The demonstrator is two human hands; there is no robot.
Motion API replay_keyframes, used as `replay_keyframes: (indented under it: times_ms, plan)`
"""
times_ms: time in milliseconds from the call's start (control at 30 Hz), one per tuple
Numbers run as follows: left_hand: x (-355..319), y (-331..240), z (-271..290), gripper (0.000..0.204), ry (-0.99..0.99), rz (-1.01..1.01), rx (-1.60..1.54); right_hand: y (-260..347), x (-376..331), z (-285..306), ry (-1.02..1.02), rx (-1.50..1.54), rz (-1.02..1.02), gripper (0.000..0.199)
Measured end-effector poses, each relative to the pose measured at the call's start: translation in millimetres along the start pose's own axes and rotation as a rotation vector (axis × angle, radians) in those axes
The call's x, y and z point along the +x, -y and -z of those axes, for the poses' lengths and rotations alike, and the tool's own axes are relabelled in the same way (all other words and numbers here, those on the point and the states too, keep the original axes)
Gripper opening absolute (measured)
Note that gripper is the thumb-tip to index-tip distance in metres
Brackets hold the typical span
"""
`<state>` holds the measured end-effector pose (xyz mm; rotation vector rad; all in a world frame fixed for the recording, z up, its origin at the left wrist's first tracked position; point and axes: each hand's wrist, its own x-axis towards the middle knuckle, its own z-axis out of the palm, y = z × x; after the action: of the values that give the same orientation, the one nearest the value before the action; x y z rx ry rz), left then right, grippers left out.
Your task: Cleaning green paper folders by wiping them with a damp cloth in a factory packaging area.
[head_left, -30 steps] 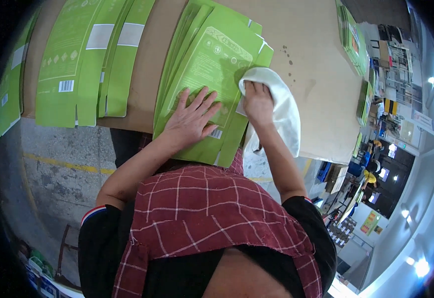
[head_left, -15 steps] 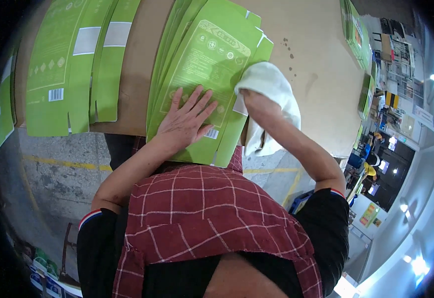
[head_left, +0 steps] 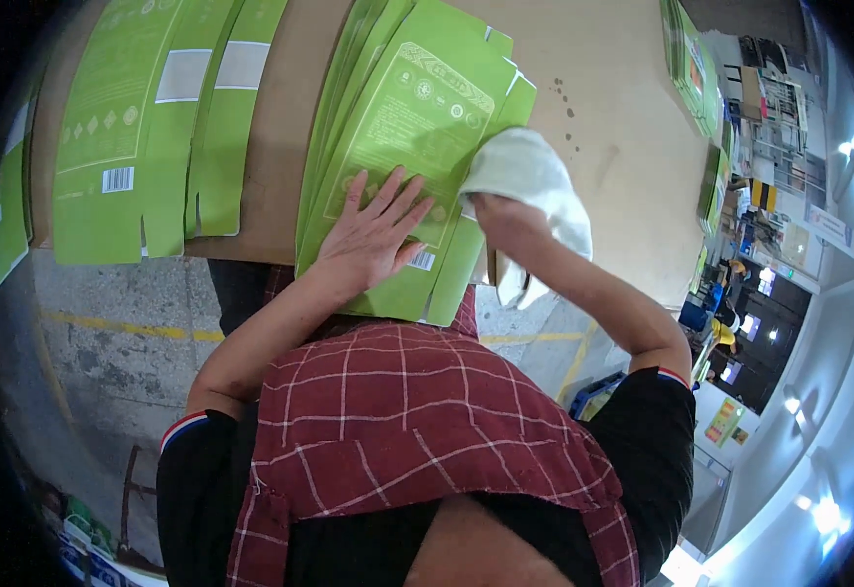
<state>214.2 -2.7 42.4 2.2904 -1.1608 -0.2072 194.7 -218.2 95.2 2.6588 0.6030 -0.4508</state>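
Flat green printed carton blanks (head_left: pixel 417 122) lie in a slanted, slightly fanned stack in front of me, the lower end near the table's edge. Across the top blank my left hand (head_left: pixel 370 233) rests flat, fingers spread, just above a small barcode. My right hand (head_left: pixel 507 223) is closed on a white cloth (head_left: pixel 535 166) at the right edge of the stack. The cloth drapes over and past that hand, and its fingertips are mostly hidden. Part of the cloth hangs toward the table's near edge.
More green blanks (head_left: pixel 104 127) lie at the left of the brown tabletop (head_left: pixel 632 186). At the far right edge stand further stacks of green blanks (head_left: pixel 693 68). Dark wet-looking spots (head_left: pixel 568 112) mark the tabletop beyond the cloth. A blue crate (head_left: pixel 593 393) sits on the floor at right.
My right hand and the cloth have shifted slightly along the right edge of the stack. My left hand stays flat on the top blank.
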Motion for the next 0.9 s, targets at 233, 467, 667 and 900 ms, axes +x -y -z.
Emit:
replay_keyframes:
  times_ms: [233,467,667,900]
  plan:
    - [7,-6,5,0.055,0.068,0.044,0.012,-63,60,-48,0.081,0.086,0.000,0.017]
    - [-3,-9,-9,0.053,0.002,-0.042,0.235,-22,49,-56,-0.184,0.113,-0.160,0.027]
    - [0,-11,-4,0.055,0.043,-0.046,0.295,92,-86,10,-0.310,0.422,-0.058,0.032]
    - [5,-15,-4,0.054,0.105,-0.009,0.311,39,-7,-71,-0.295,0.871,-0.277,0.043]
